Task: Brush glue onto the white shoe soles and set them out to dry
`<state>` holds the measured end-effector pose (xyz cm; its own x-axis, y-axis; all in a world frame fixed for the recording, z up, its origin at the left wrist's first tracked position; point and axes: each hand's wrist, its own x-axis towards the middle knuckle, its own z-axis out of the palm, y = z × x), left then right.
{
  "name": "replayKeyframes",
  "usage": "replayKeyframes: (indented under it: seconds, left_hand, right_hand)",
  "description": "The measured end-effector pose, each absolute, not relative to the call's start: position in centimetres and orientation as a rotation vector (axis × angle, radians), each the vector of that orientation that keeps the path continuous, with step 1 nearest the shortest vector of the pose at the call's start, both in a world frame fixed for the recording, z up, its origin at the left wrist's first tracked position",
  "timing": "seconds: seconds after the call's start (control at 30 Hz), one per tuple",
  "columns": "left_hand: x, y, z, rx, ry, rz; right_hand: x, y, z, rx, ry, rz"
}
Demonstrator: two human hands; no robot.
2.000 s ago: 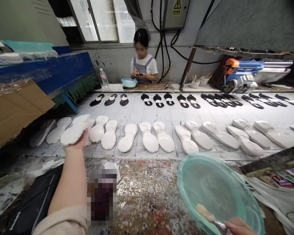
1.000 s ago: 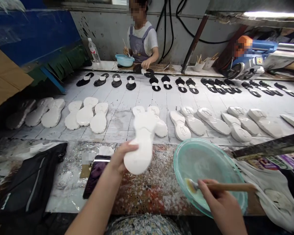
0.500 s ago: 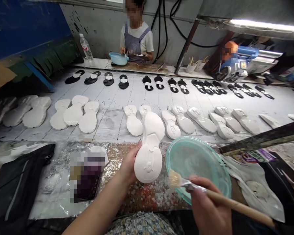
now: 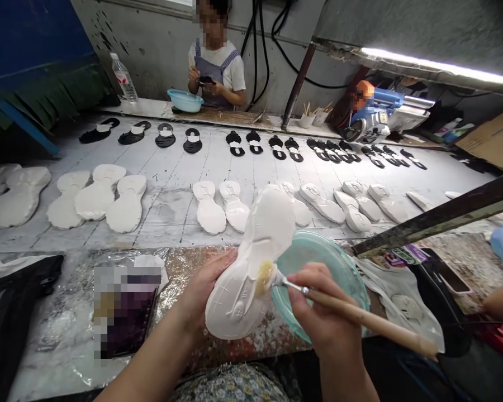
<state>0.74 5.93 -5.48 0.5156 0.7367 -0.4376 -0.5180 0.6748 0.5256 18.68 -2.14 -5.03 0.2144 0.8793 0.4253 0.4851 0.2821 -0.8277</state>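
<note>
A white shoe sole (image 4: 272, 218) is tilted above the near bench, with my left hand (image 4: 207, 287) wrapped round its left edge. My right hand (image 4: 324, 307) grips a brush (image 4: 360, 317) with a wooden handle and metal collar. The pale bristles touch the middle of the sole. Behind the sole and my right hand sits a round, translucent green basin (image 4: 335, 257), partly hidden by them. More white soles (image 4: 209, 212) lie in a row on the pale work surface (image 4: 171, 192) beyond.
Black sole pieces (image 4: 193, 140) line the far side. A person (image 4: 218, 67) sits across, beside a blue basin (image 4: 185, 100) and a bottle (image 4: 123, 78). A dark metal bar (image 4: 436, 215) slants across the right. At left lie a black bag (image 4: 20, 312) and a phone (image 4: 129, 318).
The brush has moved left from over the basin onto the sole. The sole has turned and tilted in my left hand. The whole view has shifted right.
</note>
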Motion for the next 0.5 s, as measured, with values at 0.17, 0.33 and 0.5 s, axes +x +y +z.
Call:
replayKeyframes:
  seconds: [0.17,0.33,0.5]
  left_hand:
    - [1.4,6.2,-4.9,0.171,0.786,0.761]
    - [2.5,6.3,-4.1,0.037,0.811,0.812]
    - [2.6,6.6,-3.7,0.022,0.817,0.836]
  right_hand:
    - [20.1,-2.5,-5.1,-1.397,-1.385,0.375]
    - [20.0,-3.6,-5.5,-1.358,-1.482,0.404]
    - [19.4,-3.6,-5.3,-1.281,-1.533,0.346]
